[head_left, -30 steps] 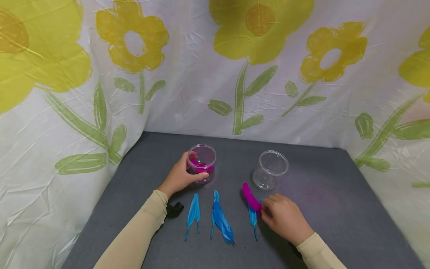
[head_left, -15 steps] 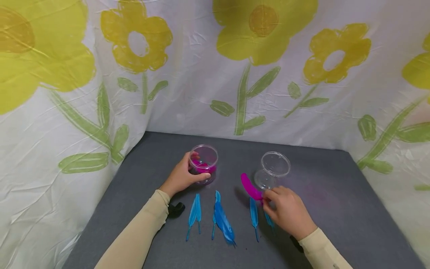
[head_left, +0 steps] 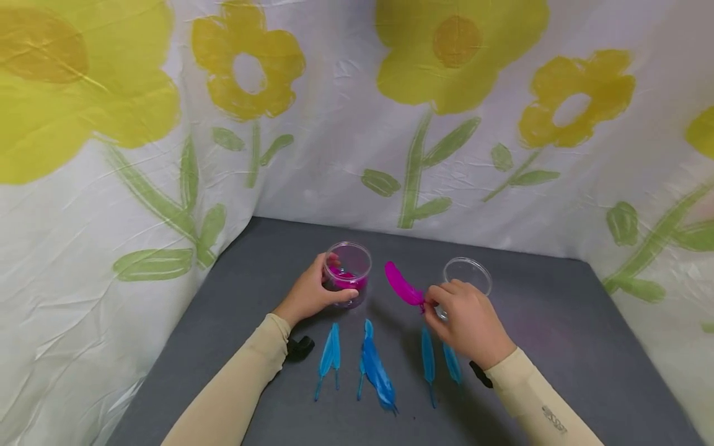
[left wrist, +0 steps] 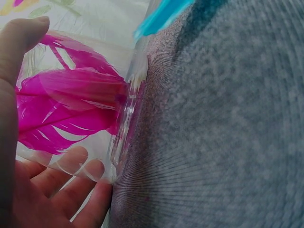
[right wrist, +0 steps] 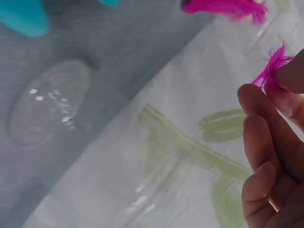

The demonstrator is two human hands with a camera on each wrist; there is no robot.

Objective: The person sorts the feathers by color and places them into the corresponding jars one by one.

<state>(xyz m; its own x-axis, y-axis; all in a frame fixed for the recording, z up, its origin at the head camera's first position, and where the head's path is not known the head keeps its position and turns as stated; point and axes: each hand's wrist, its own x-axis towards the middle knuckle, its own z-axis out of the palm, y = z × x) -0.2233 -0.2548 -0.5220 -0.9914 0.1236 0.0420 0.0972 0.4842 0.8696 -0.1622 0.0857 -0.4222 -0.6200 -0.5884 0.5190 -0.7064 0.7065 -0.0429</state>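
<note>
1. Right grip: the magenta feather (head_left: 404, 284) is being pinched at its fluffy base by the thumb and forefinger of the right hand (head_left: 468, 321).
2. Feather location: it is being held off the grey tabletop (head_left: 602, 359), near frame centre, tip pointing upper left, apart from the jar just left of it.
3. Left grip: the clear plastic jar (head_left: 362, 278) is being grasped round its wall by the left hand (head_left: 312, 294), thumb on the near side, fingers on the far side. Its base is being supported by the tabletop.
4. Jar contents: magenta feathers (left wrist: 71, 102) are being held inside. The mouth is facing up, uncovered.
5. Pinch, judgement: the base is being used as the handle, which is right; the vane is being spared from crushing. Light pressure should be enough.
6. Jar, judgement: it is being steadied well. Hard squeezing would risk flexing the wall.
7. Rim, judgement: the vane is being exposed to bending if swept sideways into the rim; height is worth having first.
8. Clearance: light-blue feathers (head_left: 427, 356) and a darker blue feather (head_left: 377, 375) are lying lower in the frame; low passes would risk dragging them. The second clear jar (head_left: 471, 272), right of centre, is being partly hidden by the right hand; contact cannot be told.
</note>
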